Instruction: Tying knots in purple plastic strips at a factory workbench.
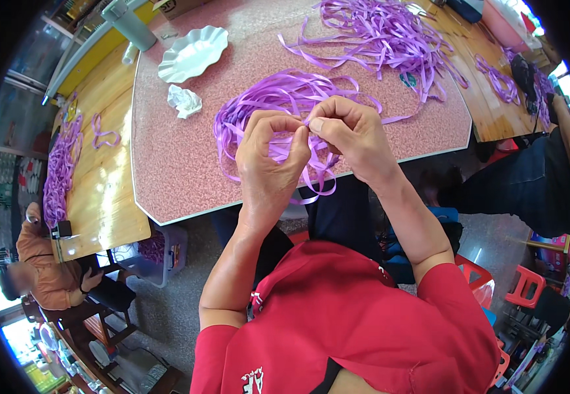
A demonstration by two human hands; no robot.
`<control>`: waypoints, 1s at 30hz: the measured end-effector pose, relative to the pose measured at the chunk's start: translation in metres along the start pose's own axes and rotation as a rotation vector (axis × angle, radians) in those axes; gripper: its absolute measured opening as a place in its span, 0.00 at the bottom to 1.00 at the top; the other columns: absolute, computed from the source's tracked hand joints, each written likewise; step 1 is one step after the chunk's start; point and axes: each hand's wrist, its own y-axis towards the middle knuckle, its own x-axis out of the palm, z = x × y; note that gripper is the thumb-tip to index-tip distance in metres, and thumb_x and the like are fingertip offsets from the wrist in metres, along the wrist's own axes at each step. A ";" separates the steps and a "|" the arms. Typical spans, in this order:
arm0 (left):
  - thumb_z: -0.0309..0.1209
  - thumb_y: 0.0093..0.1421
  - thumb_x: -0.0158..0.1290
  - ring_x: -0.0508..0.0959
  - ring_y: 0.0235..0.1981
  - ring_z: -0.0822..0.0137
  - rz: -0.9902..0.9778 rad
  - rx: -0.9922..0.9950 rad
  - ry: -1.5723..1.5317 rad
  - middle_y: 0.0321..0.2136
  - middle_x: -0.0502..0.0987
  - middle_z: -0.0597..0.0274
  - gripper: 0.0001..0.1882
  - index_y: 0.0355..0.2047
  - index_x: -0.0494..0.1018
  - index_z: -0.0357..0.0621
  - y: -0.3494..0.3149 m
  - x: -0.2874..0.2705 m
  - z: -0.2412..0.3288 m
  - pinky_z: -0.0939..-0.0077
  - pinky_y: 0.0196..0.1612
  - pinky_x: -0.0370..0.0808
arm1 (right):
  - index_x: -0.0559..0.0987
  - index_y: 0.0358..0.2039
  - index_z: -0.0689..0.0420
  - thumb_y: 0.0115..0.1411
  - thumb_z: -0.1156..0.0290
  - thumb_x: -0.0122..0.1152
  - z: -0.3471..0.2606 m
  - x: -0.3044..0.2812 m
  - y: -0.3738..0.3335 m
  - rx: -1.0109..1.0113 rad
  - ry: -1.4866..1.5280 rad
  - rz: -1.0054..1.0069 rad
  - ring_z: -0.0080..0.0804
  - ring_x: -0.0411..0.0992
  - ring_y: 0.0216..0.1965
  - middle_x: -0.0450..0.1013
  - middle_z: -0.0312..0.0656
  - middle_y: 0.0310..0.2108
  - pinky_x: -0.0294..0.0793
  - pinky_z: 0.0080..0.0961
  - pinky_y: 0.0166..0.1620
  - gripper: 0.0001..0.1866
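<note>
My left hand (273, 150) and my right hand (352, 136) meet over the near part of a pink speckled table (180, 164). Thumb and forefinger of each are pinched together, tip to tip, on a purple ribbon. The exact bit between the fingertips is mostly hidden. Below and behind my hands lies a looped bundle of purple ribbons (272, 92), with a few loops hanging over the table's near edge. A larger tangled heap of purple ribbons (383, 33) spreads at the far right.
A white scalloped dish (194, 54), a crumpled white tissue (184, 102) and a grey-green bottle (129, 25) stand or lie at far left. More purple ribbons (63, 171) rest on the left wooden table (101, 197). People sit at left and right. Red stools (526, 287) stand at lower right.
</note>
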 end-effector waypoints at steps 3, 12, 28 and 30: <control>0.19 0.51 0.61 0.77 0.37 0.61 0.071 0.016 0.036 0.32 0.75 0.56 0.08 0.31 0.73 0.37 0.001 0.001 0.001 0.70 0.41 0.73 | 0.79 0.32 0.61 0.61 0.76 0.57 0.000 0.002 -0.002 -0.022 0.011 0.018 0.10 0.65 0.27 0.71 0.29 0.26 0.63 0.10 0.30 0.04; 0.20 0.53 0.61 0.77 0.37 0.61 0.073 -0.005 -0.022 0.34 0.76 0.55 0.07 0.32 0.75 0.36 -0.001 -0.003 0.004 0.70 0.42 0.73 | 0.81 0.34 0.63 0.60 0.79 0.62 0.005 0.006 -0.005 -0.304 -0.243 0.065 0.14 0.69 0.30 0.74 0.34 0.29 0.68 0.13 0.31 0.02; 0.16 0.47 0.58 0.75 0.32 0.60 0.138 0.088 0.132 0.29 0.73 0.57 0.10 0.28 0.69 0.39 0.001 0.007 -0.009 0.69 0.38 0.72 | 0.81 0.33 0.61 0.61 0.77 0.60 0.009 0.008 0.004 -0.104 -0.116 0.029 0.14 0.68 0.23 0.73 0.33 0.25 0.65 0.13 0.24 0.03; 0.15 0.47 0.57 0.75 0.33 0.59 0.183 0.159 0.155 0.29 0.73 0.57 0.12 0.29 0.68 0.40 0.000 0.009 -0.013 0.68 0.39 0.72 | 0.80 0.32 0.60 0.62 0.75 0.60 0.008 0.009 0.004 0.031 0.042 0.020 0.12 0.65 0.20 0.73 0.32 0.24 0.63 0.12 0.22 0.03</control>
